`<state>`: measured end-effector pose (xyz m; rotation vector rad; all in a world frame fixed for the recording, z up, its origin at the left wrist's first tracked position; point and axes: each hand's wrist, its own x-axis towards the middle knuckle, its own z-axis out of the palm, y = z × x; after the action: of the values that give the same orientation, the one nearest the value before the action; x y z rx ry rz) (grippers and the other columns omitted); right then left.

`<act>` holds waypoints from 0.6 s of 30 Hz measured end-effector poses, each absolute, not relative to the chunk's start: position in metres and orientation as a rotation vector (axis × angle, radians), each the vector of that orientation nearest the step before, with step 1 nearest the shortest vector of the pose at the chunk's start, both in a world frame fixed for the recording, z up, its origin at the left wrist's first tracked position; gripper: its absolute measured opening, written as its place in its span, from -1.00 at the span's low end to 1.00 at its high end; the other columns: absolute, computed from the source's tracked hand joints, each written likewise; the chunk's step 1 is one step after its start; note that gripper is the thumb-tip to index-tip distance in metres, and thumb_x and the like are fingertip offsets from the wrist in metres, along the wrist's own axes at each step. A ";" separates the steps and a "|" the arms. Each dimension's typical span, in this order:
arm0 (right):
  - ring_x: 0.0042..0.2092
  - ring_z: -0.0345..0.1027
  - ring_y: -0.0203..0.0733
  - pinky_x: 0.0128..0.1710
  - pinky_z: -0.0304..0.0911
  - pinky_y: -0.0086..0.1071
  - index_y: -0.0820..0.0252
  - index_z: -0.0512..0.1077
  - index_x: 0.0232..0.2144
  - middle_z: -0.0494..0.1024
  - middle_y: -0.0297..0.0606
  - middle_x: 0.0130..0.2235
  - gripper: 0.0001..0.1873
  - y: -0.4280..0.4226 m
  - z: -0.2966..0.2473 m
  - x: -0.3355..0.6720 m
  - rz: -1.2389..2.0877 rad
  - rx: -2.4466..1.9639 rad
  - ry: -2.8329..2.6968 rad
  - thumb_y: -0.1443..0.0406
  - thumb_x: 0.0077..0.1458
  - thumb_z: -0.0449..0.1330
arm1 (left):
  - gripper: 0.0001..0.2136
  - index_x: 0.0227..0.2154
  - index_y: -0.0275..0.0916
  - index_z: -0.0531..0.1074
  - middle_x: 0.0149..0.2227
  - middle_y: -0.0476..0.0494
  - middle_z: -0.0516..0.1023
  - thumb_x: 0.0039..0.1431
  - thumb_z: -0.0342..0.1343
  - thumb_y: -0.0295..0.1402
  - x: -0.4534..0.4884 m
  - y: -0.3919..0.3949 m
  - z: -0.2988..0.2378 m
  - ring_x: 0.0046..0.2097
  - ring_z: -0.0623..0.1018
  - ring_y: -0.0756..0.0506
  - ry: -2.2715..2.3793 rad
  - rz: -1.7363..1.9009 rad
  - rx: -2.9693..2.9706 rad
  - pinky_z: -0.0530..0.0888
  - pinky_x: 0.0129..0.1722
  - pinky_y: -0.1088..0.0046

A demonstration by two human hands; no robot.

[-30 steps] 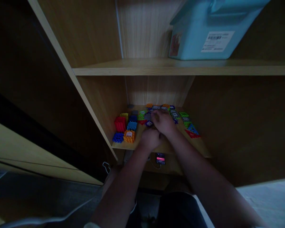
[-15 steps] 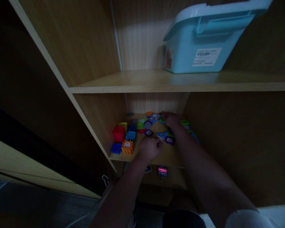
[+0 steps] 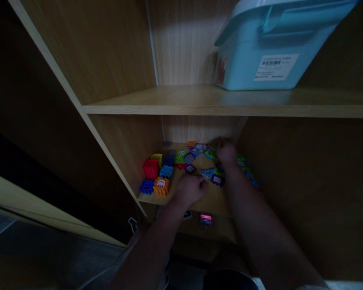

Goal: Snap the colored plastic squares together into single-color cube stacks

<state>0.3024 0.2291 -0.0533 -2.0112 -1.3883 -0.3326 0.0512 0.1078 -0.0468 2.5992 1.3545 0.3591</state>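
Observation:
My left hand (image 3: 192, 188) is closed, low over the front of the shelf. Beside its fingertips lies a light blue interlocking plastic piece (image 3: 208, 172); whether the fingers grip anything is hidden. Further back on the right, my right hand (image 3: 226, 153) reaches over flat pieces, its fingers dark and blurred. A green piece (image 3: 211, 154) lies just left of it. Between the hands is a purple-edged piece (image 3: 217, 180) with a white label. Another purple piece (image 3: 189, 168) rests behind my left hand, near grey pieces (image 3: 188, 158) and green ones (image 3: 179, 159).
Assembled blocks stand on the left: a red block (image 3: 151, 168), an orange cube (image 3: 161, 186) and several blue and yellow ones. Overhead, an upper shelf (image 3: 181, 109) carries a light blue bin (image 3: 245, 68). A lit screen (image 3: 206, 218) lies below the shelf's front edge.
My right hand has moved a little right, away from the pieces at the back, uncovering a green piece. My left hand stays nearly where it was. The view has shifted slightly.

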 end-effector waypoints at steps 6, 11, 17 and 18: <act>-0.01 0.55 0.05 0.11 0.43 -0.16 0.27 0.63 -0.09 0.68 0.08 -0.01 -0.63 0.219 -0.045 0.297 -0.310 -1.619 -1.341 0.23 0.32 0.06 | -0.71 -0.24 -0.09 0.68 -0.21 -0.15 0.75 0.42 0.05 -0.20 0.051 0.108 -0.050 -0.15 0.70 -0.17 1.361 0.409 2.607 0.49 -0.18 0.35; -0.02 0.60 -0.07 0.09 0.43 -0.29 0.22 0.55 0.09 0.70 -0.06 0.04 -0.63 0.213 -0.042 0.273 -0.104 -1.600 -1.640 0.30 0.38 0.04 | -0.72 -0.20 -0.08 0.69 -0.19 -0.14 0.75 0.43 0.06 -0.21 0.051 0.106 -0.044 -0.12 0.70 -0.17 1.358 0.365 2.575 0.50 -0.16 0.36; 0.18 0.54 -0.06 0.27 0.29 -0.29 0.13 0.63 0.12 0.67 -0.13 0.18 -0.57 0.213 -0.043 0.262 -0.111 -1.989 -2.024 0.42 0.32 0.10 | -0.70 -0.17 -0.07 0.69 -0.17 -0.14 0.75 0.46 0.04 -0.18 0.051 0.107 -0.044 -0.08 0.69 -0.17 1.374 0.343 2.576 0.51 -0.11 0.35; 0.18 0.55 -0.02 0.27 0.30 -0.26 0.14 0.64 0.11 0.67 -0.09 0.18 -0.57 0.212 -0.043 0.264 -0.113 -2.032 -2.035 0.41 0.31 0.13 | -0.70 -0.17 -0.07 0.69 -0.17 -0.14 0.75 0.46 0.04 -0.18 0.051 0.107 -0.044 -0.09 0.69 -0.17 1.368 0.347 2.578 0.51 -0.11 0.35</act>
<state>0.2644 0.2118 -0.0432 -2.0324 -2.0355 -0.1134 0.0508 0.1069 -0.0444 2.5780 1.3684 0.3468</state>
